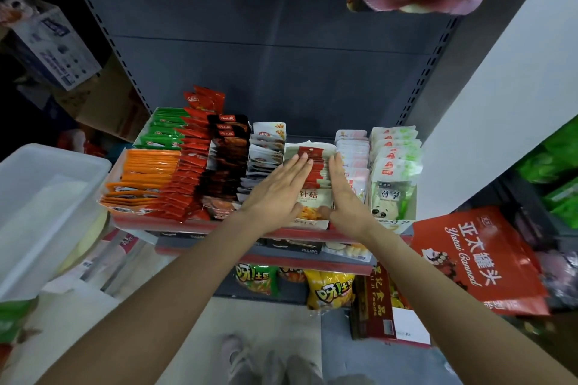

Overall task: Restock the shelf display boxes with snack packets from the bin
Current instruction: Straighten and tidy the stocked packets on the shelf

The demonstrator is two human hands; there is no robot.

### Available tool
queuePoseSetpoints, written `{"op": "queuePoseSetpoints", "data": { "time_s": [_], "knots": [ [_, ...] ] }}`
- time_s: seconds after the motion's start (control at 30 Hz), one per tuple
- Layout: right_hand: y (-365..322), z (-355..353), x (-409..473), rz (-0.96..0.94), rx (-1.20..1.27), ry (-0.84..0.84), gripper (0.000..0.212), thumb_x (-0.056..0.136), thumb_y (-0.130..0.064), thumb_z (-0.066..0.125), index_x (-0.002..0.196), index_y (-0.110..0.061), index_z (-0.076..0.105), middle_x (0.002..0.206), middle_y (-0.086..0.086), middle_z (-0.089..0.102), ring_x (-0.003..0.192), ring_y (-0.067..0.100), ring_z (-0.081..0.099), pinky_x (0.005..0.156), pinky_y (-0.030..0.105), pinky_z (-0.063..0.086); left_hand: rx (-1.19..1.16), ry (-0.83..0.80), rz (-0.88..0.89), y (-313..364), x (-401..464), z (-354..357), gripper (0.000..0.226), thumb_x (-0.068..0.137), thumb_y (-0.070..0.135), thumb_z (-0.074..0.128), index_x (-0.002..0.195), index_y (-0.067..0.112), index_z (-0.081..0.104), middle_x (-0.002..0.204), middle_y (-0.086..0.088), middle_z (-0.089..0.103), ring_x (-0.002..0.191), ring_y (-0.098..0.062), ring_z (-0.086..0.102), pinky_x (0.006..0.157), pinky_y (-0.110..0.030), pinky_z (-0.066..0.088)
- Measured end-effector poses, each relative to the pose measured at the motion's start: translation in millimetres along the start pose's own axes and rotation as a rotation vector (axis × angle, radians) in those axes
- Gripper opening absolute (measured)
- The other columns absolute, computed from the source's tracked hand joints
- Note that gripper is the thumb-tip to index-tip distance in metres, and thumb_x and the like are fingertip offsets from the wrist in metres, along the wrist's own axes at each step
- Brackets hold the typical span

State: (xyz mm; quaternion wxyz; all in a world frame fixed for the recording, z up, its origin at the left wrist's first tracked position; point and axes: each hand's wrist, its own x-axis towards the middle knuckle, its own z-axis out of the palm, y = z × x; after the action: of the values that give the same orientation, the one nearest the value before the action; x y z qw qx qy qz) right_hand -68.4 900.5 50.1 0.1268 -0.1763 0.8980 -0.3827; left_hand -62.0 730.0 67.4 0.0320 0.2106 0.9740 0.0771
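Grey shelf (291, 233) with red front edge; display boxes (312, 222) of snack packets (147, 166) side by side.

Your left hand (278, 194) and right hand (344, 197) are bare, forearms unsleeved; your shoes (237, 359) below look greyish, though blurred.

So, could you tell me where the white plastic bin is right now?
The white plastic bin sits at the left edge of the head view, beside the orange packets on the shelf.

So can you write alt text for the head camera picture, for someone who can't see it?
Two flat hands, left hand and right hand, press either side of a row of white-and-red snack packets in a shelf display box. A clear plastic bin sits left.
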Motion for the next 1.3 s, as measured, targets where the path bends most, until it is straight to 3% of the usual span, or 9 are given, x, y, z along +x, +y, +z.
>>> {"op": "queuePoseSetpoints", "data": {
  "time_s": [0.1, 0.2, 0.33, 0.47, 0.73, 1.03, 1.13, 1.2, 1.3],
  "knots": [
    [0.8, 9.5, -5.8, 0.070, 0.143, 0.253, 0.087, 0.083, 0.000, 0.063, 0.149, -0.012, 0.008, 0.146, 0.000, 0.028, 0.133, 0.010, 0.029, 0.106, 0.011, 0.024, -0.025, -0.013, -0.015, -0.6, 3.3, -2.1, 0.075, 0.097, 0.022, 0.044, 0.150, 0.015, -0.009, 0.157, 0.000, -0.016, 0.144, -0.009, -0.014, 0.112, -0.022, -0.010],
    [10.6, 27.5, -21.7, 0.136, 0.001, 0.538, 0.039, 0.085, -0.003, 0.059, 0.121, -0.002, 0.043, 0.113, 0.010, 0.047, 0.106, 0.023, 0.048, 0.095, 0.040, 0.046, -0.015, 0.019, -0.054, 4.9, 0.2, 3.6, 0.082, 0.093, 0.022, 0.054, 0.150, 0.016, -0.005, 0.158, 0.001, -0.012, 0.145, -0.010, -0.010, 0.118, -0.026, 0.001],
    [14.6, 43.9, -35.1, -0.101, -0.432, 0.310, 0.021, 0.085, 0.000, 0.057, 0.106, -0.001, 0.057, 0.103, 0.012, 0.055, 0.094, 0.026, 0.055, 0.085, 0.038, 0.051, 0.017, 0.075, -0.075, 8.4, 3.6, 5.0, 0.084, 0.089, 0.021, 0.061, 0.151, 0.016, 0.003, 0.159, 0.000, -0.004, 0.146, -0.012, -0.002, 0.118, -0.027, 0.006],
    [15.3, 51.6, -28.2, -0.143, -0.656, 0.041, 0.038, 0.088, -0.005, 0.051, 0.125, -0.010, 0.048, 0.117, 0.005, 0.050, 0.107, 0.020, 0.049, 0.099, 0.029, 0.042, 0.022, 0.096, -0.061, 6.2, 5.7, 4.7, 0.080, 0.089, 0.016, 0.060, 0.151, 0.015, 0.009, 0.159, 0.000, 0.002, 0.146, -0.013, 0.003, 0.115, -0.024, 0.004],
    [4.6, 56.4, -14.8, -0.033, -0.830, -0.103, 0.035, 0.094, -0.021, 0.044, 0.126, -0.011, 0.050, 0.124, 0.007, 0.056, 0.115, 0.023, 0.049, 0.102, 0.032, 0.039, -0.099, 0.094, -0.057, -0.3, 3.5, -1.9, 0.069, 0.092, 0.013, 0.057, 0.149, 0.019, 0.020, 0.158, 0.003, 0.014, 0.145, -0.012, 0.012, 0.116, -0.029, 0.017],
    [13.3, 62.5, -31.1, 0.004, -0.874, -0.164, 0.078, 0.093, -0.037, 0.046, 0.151, -0.016, -0.002, 0.154, -0.001, 0.020, 0.141, 0.019, 0.016, 0.110, 0.040, 0.026, -0.098, 0.035, -0.041, -3.1, 5.1, 0.5, 0.073, 0.093, 0.009, 0.054, 0.150, 0.025, 0.013, 0.159, -0.002, 0.004, 0.146, -0.015, 0.003, 0.118, -0.035, 0.019],
    [17.3, 60.7, -32.2, -0.019, -0.783, -0.167, 0.076, 0.093, -0.030, 0.048, 0.152, -0.018, 0.002, 0.150, -0.001, 0.026, 0.138, 0.020, 0.023, 0.110, 0.041, 0.029, -0.045, -0.007, -0.023, -2.7, 6.6, 8.7, 0.083, 0.092, 0.002, 0.051, 0.150, 0.031, 0.000, 0.159, -0.003, -0.010, 0.146, -0.017, -0.008, 0.116, -0.035, 0.022],
    [21.5, 56.3, -34.3, -0.055, -0.516, -0.016, 0.059, 0.093, -0.017, 0.048, 0.148, -0.016, 0.026, 0.140, 0.003, 0.041, 0.127, 0.022, 0.041, 0.103, 0.037, 0.041, -0.006, -0.010, -0.029, -2.8, 7.0, 12.3, 0.092, 0.089, -0.001, 0.053, 0.149, 0.030, -0.009, 0.157, -0.002, -0.016, 0.145, -0.016, -0.012, 0.115, -0.034, 0.020],
    [21.1, 48.1, -34.5, 0.084, -0.067, 0.502, 0.031, 0.092, -0.007, 0.050, 0.123, -0.007, 0.052, 0.115, 0.007, 0.056, 0.103, 0.022, 0.055, 0.087, 0.033, 0.048, 0.059, -0.061, -0.018, -7.7, 10.3, 9.4, 0.095, 0.089, 0.007, 0.057, 0.148, 0.025, -0.014, 0.156, -0.003, -0.022, 0.144, -0.015, -0.017, 0.117, -0.035, -0.002]
  ]
}}
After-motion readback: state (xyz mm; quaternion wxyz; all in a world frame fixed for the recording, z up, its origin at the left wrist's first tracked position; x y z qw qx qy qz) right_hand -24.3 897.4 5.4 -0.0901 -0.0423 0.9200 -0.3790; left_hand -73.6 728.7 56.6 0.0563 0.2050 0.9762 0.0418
